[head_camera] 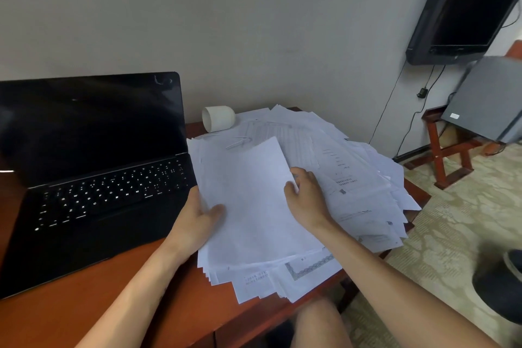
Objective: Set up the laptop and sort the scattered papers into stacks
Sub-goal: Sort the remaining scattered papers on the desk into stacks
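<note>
Sorting, I judge: my left hand (197, 220) and right hand (305, 195) pinch opposite edges of a white paper sheet (248, 192) atop the scattered pile (361, 178) right of the black laptop (93, 178); next, lift it clear.

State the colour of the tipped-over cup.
The cup is white; the head view shows it.

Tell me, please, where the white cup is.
In the head view, the white cup lies on its side at the back of the desk, between the laptop and the scattered papers.
</note>
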